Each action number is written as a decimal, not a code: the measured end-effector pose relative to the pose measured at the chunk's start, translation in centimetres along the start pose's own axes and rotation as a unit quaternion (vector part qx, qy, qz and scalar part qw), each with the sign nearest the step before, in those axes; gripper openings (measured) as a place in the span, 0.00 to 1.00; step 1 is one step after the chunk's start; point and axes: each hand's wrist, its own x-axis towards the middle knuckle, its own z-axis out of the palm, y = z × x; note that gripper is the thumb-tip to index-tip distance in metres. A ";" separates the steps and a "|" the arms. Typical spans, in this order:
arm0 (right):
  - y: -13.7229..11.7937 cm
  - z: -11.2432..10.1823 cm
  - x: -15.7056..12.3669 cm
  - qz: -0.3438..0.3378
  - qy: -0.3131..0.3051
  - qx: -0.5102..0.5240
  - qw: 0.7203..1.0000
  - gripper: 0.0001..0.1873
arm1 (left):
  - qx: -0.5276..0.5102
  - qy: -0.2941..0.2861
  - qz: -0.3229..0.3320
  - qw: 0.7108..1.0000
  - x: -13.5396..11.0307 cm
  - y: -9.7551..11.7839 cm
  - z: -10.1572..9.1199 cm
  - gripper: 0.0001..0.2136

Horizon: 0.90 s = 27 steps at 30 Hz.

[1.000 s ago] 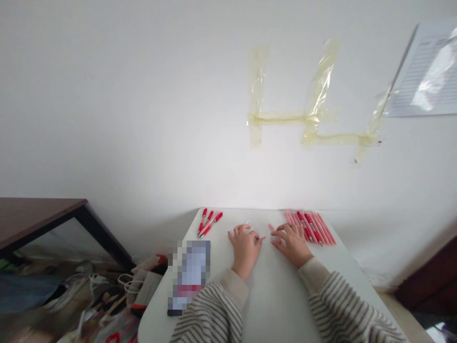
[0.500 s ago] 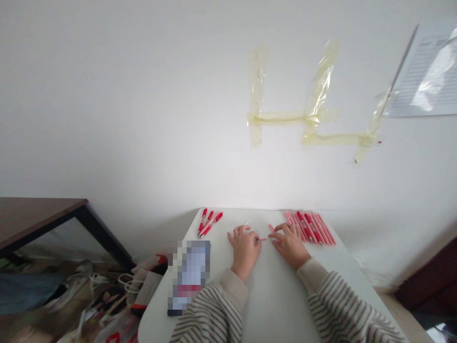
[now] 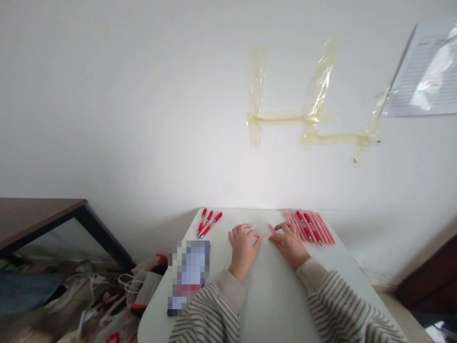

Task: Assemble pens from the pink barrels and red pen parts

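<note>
Near the far part of the white table, my left hand [image 3: 245, 247] is closed in a pinch on a thin pink pen part [image 3: 264, 236], whose tip points right. Just across from it, my right hand [image 3: 292, 244] pinches a pink pen barrel piece [image 3: 272, 228] that sticks out past the fingers. A small gap separates the two hands. Behind my left fingers the end of a pale, slim piece [image 3: 246, 222] shows; the rest of it is hidden. To the right lies a row of pink pen barrels [image 3: 325, 228], with red-gripped pens [image 3: 310, 227] among them.
Several red and pink pens [image 3: 210, 223] lie at the table's far left corner. A phone [image 3: 191, 276], blurred out, rests on the left side of the table [image 3: 276, 305]. The wall [image 3: 143, 119] rises behind. Bags [image 3: 146, 286] and a dark-framed desk [image 3: 43, 219] stand left.
My left fingers have shifted slightly, and the pink part in them now tilts upward to the right. My right fingers have drawn together a little near the pink barrel piece.
</note>
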 end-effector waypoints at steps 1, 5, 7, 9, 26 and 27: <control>0.0 0.0 0.0 -0.002 0.004 0.001 1.000 0.08 | -0.002 0.002 -0.001 1.000 0.0 0.0 -0.1 0.03; 0.1 0.2 -0.1 -0.013 0.024 0.011 1.000 0.07 | -0.010 0.010 -0.003 1.000 0.1 -0.1 -0.2 0.02; 0.1 0.2 -0.1 -0.020 0.037 0.013 0.999 0.07 | -0.014 0.011 -0.001 1.000 0.2 -0.1 -0.2 0.02; 0.3 0.0 0.0 -0.027 0.052 0.012 0.998 0.07 | -0.017 0.011 0.000 1.000 0.2 -0.1 -0.2 0.02; -0.2 -0.7 0.2 -0.028 0.089 0.027 0.995 0.08 | -0.031 0.005 0.015 0.999 0.3 -0.1 -0.4 0.02; -0.2 -0.7 0.3 -0.031 0.088 0.028 0.995 0.08 | -0.031 0.004 0.016 0.999 0.3 -0.1 -0.3 0.02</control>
